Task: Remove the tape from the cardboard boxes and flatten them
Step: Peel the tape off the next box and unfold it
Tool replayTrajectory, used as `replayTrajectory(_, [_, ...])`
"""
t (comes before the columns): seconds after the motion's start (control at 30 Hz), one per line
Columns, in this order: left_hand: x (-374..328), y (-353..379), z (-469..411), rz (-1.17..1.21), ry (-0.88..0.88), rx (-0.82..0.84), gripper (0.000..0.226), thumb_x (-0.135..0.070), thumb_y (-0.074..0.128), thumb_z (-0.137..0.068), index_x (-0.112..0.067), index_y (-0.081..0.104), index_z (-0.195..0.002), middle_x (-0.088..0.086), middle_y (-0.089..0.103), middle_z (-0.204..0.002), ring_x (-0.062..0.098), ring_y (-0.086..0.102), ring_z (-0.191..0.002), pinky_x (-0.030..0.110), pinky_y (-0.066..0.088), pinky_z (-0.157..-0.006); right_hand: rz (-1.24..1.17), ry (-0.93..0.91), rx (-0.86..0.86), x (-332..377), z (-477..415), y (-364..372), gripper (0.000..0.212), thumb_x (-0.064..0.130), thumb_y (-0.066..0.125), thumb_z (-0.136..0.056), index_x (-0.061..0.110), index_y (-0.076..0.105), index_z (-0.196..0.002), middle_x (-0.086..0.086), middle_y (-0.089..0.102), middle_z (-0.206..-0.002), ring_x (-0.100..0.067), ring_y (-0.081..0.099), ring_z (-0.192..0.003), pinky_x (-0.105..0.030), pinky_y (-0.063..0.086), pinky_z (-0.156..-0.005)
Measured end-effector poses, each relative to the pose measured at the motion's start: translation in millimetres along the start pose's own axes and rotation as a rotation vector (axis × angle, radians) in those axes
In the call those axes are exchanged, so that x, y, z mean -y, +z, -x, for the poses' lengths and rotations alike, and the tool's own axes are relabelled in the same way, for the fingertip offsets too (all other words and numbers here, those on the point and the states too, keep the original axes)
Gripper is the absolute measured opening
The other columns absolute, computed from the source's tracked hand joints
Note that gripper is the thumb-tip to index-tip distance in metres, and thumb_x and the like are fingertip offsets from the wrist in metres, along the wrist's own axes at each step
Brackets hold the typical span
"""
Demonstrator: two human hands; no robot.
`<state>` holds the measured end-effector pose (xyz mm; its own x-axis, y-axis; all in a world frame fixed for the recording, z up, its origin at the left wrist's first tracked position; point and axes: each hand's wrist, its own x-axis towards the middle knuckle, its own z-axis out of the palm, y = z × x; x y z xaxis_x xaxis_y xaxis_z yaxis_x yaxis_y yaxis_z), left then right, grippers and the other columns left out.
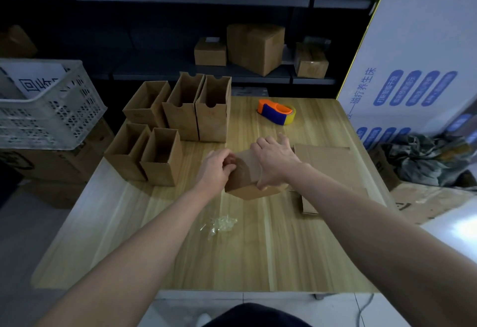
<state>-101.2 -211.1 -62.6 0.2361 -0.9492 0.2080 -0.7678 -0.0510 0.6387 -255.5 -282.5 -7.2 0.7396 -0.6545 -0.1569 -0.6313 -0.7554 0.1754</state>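
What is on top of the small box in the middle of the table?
The right hand grips over the top of the box; the left hand curls its fingers at its left end. The surface beneath both is covered.

Two hands are at the bench (232, 262), the left hand (215, 170) and the right hand (275, 161), both on one closed box (245, 174). Left of the left hand stand five open boxes: three low ones (124, 161) (161, 169) (140, 114) and two tall ones (180, 120) (213, 122). Right of the right hand lie two flat cardboard pieces (325, 164) (308, 206). Beyond that hand sits one tape dispenser (277, 112). Beside the left forearm lies one wad of clear tape (219, 224). Far beyond both hands, three sealed boxes (210, 52) (255, 47) (311, 61) sit on a shelf (160, 72). One white crate (51, 109) stands far left of the left hand.
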Motion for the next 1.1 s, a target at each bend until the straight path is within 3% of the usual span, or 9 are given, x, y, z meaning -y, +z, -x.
replayTrajectory(0.17, [-3,2,2,-0.004,0.069,-0.072,0.007,-0.004,0.062,-0.086,-0.005,0.067,-0.083,-0.002,0.058,-0.086,0.014,0.047,-0.085,0.029,0.041,-0.077,-0.033,0.021,0.004,-1,3,1,0.098,0.057,0.076,-0.062,0.015,0.033,-0.14,-0.004,0.041,-0.133,-0.024,0.034,-0.128,-0.055,0.014,-0.115])
replayTrajectory(0.37, [-4,2,-2,0.031,0.119,-0.113,0.019,-0.007,0.062,-0.087,-0.011,0.069,-0.104,-0.008,0.056,-0.096,0.011,0.045,-0.092,0.026,0.039,-0.083,-0.037,0.04,-0.019,-2,0,-3,0.099,0.057,0.076,-0.063,0.015,0.031,-0.141,-0.004,0.04,-0.136,-0.025,0.033,-0.131,-0.055,0.014,-0.115])
replayTrajectory(0.57, [-6,3,-6,0.082,0.11,-0.084,0.01,-0.003,0.064,-0.084,-0.011,0.067,-0.078,-0.005,0.059,-0.084,0.015,0.048,-0.085,0.035,0.044,-0.08,-0.051,0.044,0.0,-3,-1,1,0.099,0.057,0.075,-0.064,0.014,0.032,-0.141,-0.005,0.04,-0.137,-0.027,0.033,-0.132,-0.056,0.012,-0.115])
replayTrajectory(0.7, [-10,2,-6,0.411,-0.107,0.026,0.023,-0.005,0.051,-0.093,-0.02,0.053,-0.076,-0.005,0.063,-0.093,0.018,0.055,-0.098,0.033,0.043,-0.088,-0.2,0.145,0.034,-12,-3,2,0.097,0.055,0.076,-0.064,0.015,0.032,-0.141,-0.005,0.041,-0.138,-0.027,0.034,-0.132,-0.056,0.013,-0.115])
replayTrajectory(0.8, [-21,-9,-9,0.924,-0.381,-0.075,0.017,-0.004,0.043,-0.097,-0.012,0.05,-0.084,0.005,0.064,-0.091,0.022,0.06,-0.101,0.037,0.049,-0.091,-0.27,0.206,0.043,-24,-2,7,0.099,0.052,0.078,-0.064,0.016,0.03,-0.143,-0.005,0.039,-0.14,-0.027,0.031,-0.135,-0.057,0.011,-0.116])
replayTrajectory(0.9, [-24,-24,-17,1.391,-0.609,-0.164,0.02,0.003,0.039,-0.096,-0.009,0.047,-0.082,0.009,0.06,-0.079,0.025,0.064,-0.092,0.041,0.055,-0.081,-0.331,0.253,0.014,-34,1,18,0.102,0.051,0.078,-0.063,0.017,0.027,-0.145,-0.003,0.038,-0.142,-0.027,0.029,-0.135,-0.056,0.009,-0.116])
replayTrajectory(0.97, [-24,-25,-18,1.472,-0.633,-0.129,0.015,-0.005,0.044,-0.097,-0.009,0.047,-0.082,0.006,0.056,-0.072,0.021,0.063,-0.083,0.04,0.056,-0.08,-0.341,0.256,-0.003,-35,2,21,0.102,0.05,0.079,-0.064,0.017,0.027,-0.145,-0.003,0.037,-0.142,-0.026,0.029,-0.135,-0.055,0.008,-0.117])
replayTrajectory(1.03, [-23,-22,-20,1.372,-0.641,-0.108,0.01,-0.011,0.054,-0.094,-0.009,0.047,-0.085,0.006,0.056,-0.077,0.018,0.062,-0.079,0.036,0.057,-0.079,-0.365,0.248,-0.031,-34,1,22,0.1,0.048,0.079,-0.065,0.017,0.027,-0.144,-0.003,0.037,-0.142,-0.025,0.029,-0.136,-0.054,0.008,-0.117])
replayTrajectory(1.1, [-21,-21,-23,1.289,-0.676,-0.167,0.014,0.002,0.058,-0.088,-0.008,0.047,-0.088,0.012,0.057,-0.091,0.021,0.064,-0.082,0.03,0.058,-0.073,-0.412,0.234,-0.059,-34,1,23,0.097,0.045,0.079,-0.066,0.017,0.027,-0.143,-0.002,0.037,-0.142,-0.024,0.029,-0.136,-0.052,0.007,-0.118])
